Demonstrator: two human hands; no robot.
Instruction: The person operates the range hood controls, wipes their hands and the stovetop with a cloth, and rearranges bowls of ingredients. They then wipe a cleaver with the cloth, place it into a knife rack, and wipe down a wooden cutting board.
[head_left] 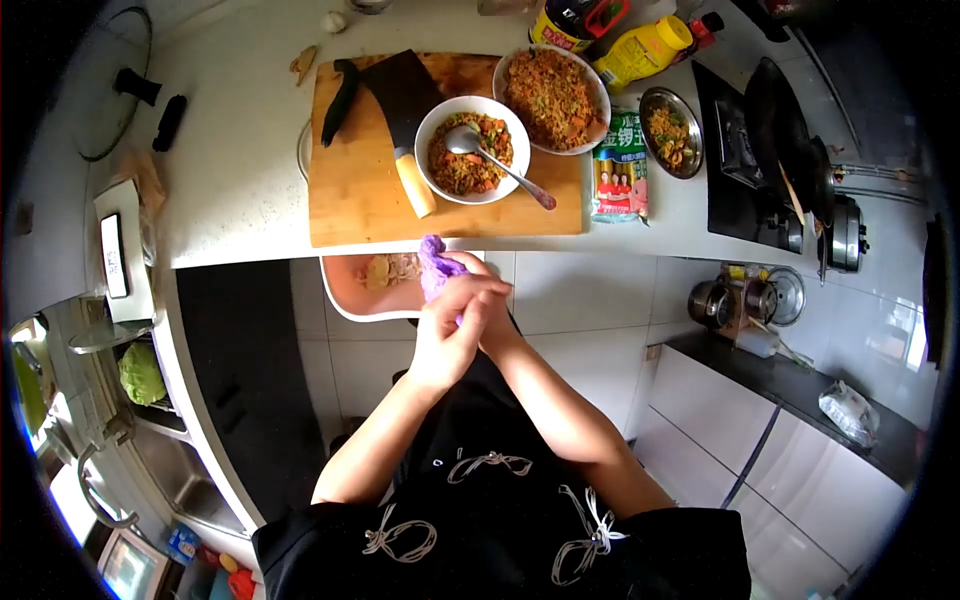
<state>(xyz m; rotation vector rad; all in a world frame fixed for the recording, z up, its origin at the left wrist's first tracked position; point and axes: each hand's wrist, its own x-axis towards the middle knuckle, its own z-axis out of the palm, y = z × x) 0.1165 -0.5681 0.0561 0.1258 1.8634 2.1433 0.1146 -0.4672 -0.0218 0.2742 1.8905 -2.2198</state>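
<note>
In front of my body, below the cutting board's edge, my left hand [450, 335] and my right hand [492, 312] are pressed together with fingers closed. A crumpled purple cloth [434, 266] is bunched between them and sticks out at the top. Part of the fingers is hidden by the overlap. On the wooden cutting board [550, 210] stands a white bowl [424, 120] of diced fried rice, with a spoon [500, 165] resting in it. Left of the bowl lies a cleaver [405, 120] with a wooden handle, and beside it a dark green cucumber [341, 103].
A plate of fried rice [555, 95], a packet of sausages [620, 180], a metal dish of food [670, 135] and a yellow bottle [640, 55] stand right, before the stove [725, 190]. A pink-white bin [345, 298] with scraps sits below the board.
</note>
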